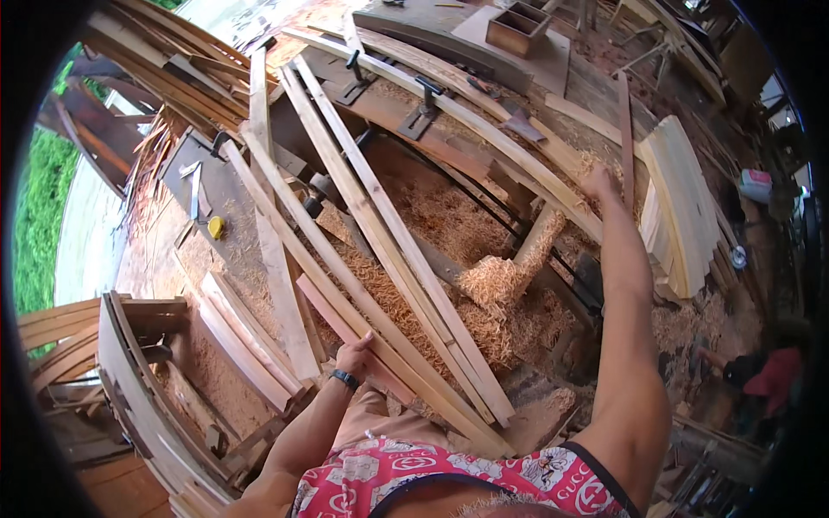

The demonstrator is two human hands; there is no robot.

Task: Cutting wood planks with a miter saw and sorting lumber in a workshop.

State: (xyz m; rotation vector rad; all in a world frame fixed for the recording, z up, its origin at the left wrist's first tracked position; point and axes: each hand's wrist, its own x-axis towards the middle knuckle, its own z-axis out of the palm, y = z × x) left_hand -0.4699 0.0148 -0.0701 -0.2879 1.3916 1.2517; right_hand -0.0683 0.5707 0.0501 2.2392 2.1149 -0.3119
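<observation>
Risk entry: left hand [354, 354] fingers clasp reddish plank [345, 324]; right hand [598, 183], fingers gripping long slat [484, 129]. Loose slats [389, 233] may slide; sawdust [449, 224] hides snags, splinters.

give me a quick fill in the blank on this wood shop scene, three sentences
1. The left hand rests on a long wooden ____.
2. The left wrist wears a dark ____.
3. The right hand reaches out to a long plank, with heaps of ____ lying below it.

Missing words: strip; band; wood shavings
</observation>
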